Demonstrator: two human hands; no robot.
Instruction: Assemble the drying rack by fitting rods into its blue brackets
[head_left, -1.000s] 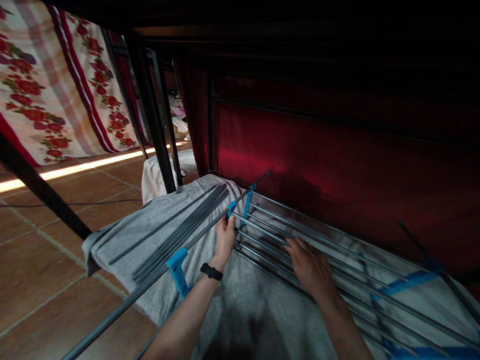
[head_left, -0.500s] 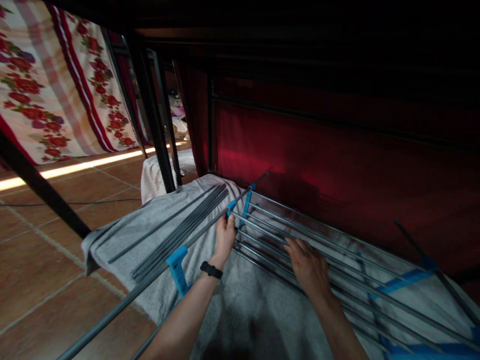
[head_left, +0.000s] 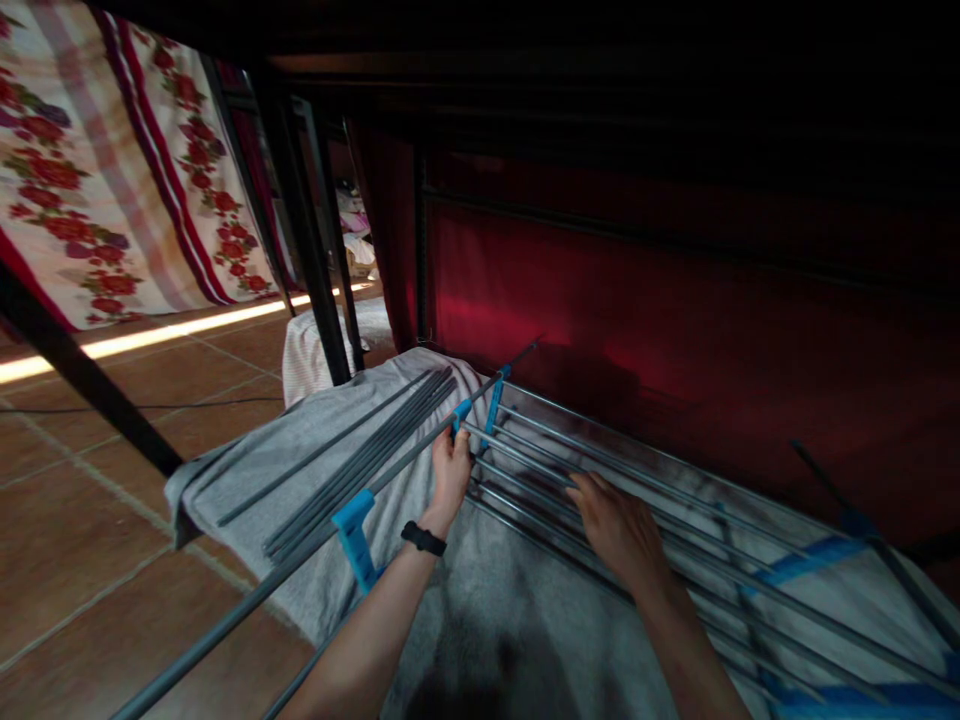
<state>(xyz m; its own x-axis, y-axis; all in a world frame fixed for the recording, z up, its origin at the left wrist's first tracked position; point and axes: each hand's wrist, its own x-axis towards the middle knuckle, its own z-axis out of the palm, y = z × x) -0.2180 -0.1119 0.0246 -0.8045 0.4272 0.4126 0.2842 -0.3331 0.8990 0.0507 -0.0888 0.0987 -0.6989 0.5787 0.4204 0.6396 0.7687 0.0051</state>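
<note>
A rack frame of grey metal rods joined by blue plastic connectors lies across the grey bedding. My left hand, with a black band at the wrist, is closed around the blue connector on the long grey pole. My right hand is closed around one of the thin rods, farther along it to the right. The fingertips of both hands are partly hidden behind the parts they grip. Several loose grey rods lie side by side on the bedding left of the pole.
Grey bedding covers the lower bunk, with a dark upper bunk low overhead. Black metal posts stand at the left. A red cloth hangs behind. Beyond are tiled floor and a floral curtain.
Almost nothing differs. My right hand and forearm have shifted very slightly, while my left hand keeps its hold on the connector.
</note>
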